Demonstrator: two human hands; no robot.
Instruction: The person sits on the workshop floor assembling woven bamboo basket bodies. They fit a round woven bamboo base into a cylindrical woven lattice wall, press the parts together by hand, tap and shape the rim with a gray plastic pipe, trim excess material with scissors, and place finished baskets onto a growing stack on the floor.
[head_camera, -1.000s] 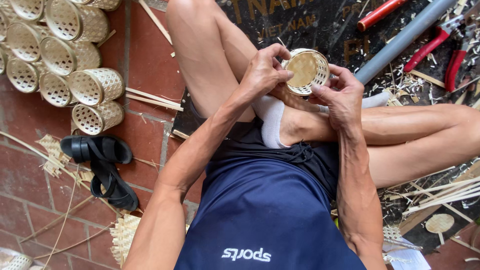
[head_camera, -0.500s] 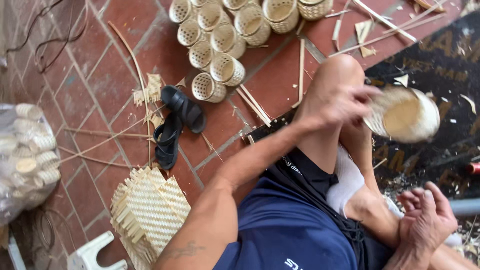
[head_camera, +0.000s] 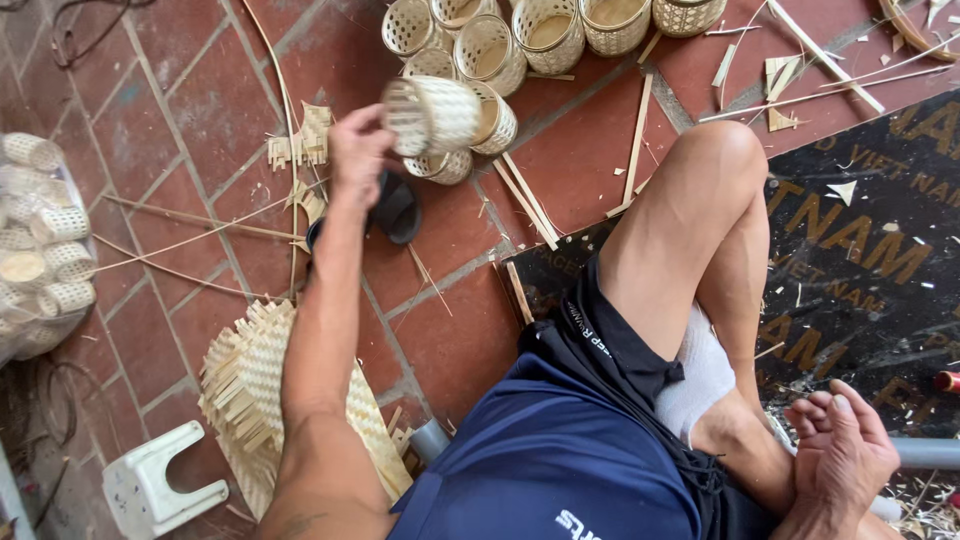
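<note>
Your left hand (head_camera: 360, 150) grips a finished small pale woven bamboo basket (head_camera: 432, 115) just above the cluster of similar baskets (head_camera: 520, 35) on the brick floor (head_camera: 180, 110). Your right hand (head_camera: 840, 455) rests with fingers loosely curled, holding nothing. One basket looks done; the flat woven bamboo mat (head_camera: 255, 385) lies unused.

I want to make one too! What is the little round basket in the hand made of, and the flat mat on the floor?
The little basket in the left hand looks like woven bamboo or a similar pale strip, unpainted; you can see the criss-cross lattice. The flat mat seems to be the same pale strips, plaited, with loose ends sticking out at its edges. Both look dry and matte.
</note>
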